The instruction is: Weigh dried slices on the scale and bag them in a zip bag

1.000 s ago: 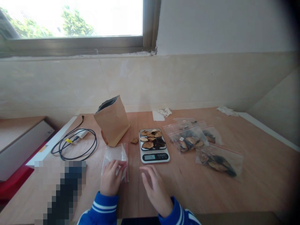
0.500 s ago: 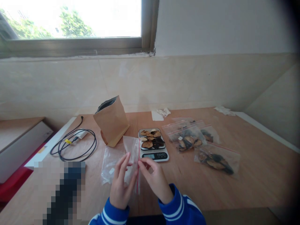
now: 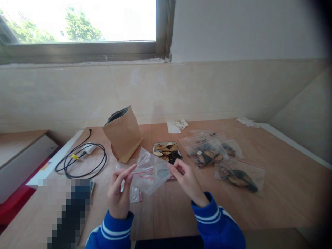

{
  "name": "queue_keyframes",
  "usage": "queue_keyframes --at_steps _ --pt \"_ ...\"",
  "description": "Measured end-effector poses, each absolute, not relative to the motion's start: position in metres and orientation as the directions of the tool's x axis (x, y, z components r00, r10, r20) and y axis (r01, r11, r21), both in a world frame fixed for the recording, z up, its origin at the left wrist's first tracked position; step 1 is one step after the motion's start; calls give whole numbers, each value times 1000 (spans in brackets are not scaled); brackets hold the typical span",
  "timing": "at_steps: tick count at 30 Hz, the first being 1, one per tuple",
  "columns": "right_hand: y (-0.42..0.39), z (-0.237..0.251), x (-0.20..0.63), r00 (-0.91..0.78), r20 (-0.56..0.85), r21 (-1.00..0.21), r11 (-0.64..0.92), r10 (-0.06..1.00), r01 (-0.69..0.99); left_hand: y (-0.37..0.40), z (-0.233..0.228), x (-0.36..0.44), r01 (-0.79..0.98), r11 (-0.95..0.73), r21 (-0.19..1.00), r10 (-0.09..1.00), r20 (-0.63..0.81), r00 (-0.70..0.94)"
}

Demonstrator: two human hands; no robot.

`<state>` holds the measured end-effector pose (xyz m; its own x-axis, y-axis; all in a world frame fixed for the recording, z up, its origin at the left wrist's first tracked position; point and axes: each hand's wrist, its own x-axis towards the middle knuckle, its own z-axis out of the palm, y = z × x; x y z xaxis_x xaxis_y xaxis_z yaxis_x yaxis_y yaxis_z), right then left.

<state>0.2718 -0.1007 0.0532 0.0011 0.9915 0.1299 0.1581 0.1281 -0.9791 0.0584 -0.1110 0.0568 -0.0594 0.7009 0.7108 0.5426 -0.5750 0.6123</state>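
Observation:
A clear zip-lock bag with red seal lines is stretched between my two hands. My left hand pinches one side of it near the red lines. The opposite side is gripped between the fingertips of my right hand. Just behind the bag, dried brown and black slices lie on a small kitchen scale, whose display is mostly covered by the bag. Beneath my left hand and the held bag lie more clear zip-lock bags, partly hidden.
An open brown paper pouch stands behind my left hand. Several filled zip-lock bags lie to the right. On the left are a coiled black cable and a blurred dark object. Crumpled tissue is near the wall.
My hands have moved apart, the left one leftward and the right one rightward and up. The bag between them has turned and is spread out, now covering the scale's display.

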Motion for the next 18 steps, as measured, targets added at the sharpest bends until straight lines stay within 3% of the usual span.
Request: queue_keyframes --at_steps 5,7,9,11,14,18 --pt "-93 52 295 -229 266 -927 314 936 207 -97 69 58 564 -596 572 646 759 -88" --pt "-89 49 302 -182 347 -883 386 920 267 -91 72 63 590 -613 526 598 796 -88" --pt "-82 41 308 -55 434 -801 413 899 434 -82 72 69 622 -606 496 559 822 -111" --pt "-75 30 313 -43 488 -674 407 872 617 -73 71 73 650 -587 484 529 836 -144" --pt "-66 13 320 -180 474 -509 435 862 743 -60 68 79 654 -586 479 487 853 -189" --pt "-59 1 324 -275 439 -433 470 855 769 -48 59 90 538 -607 585 472 810 -348"
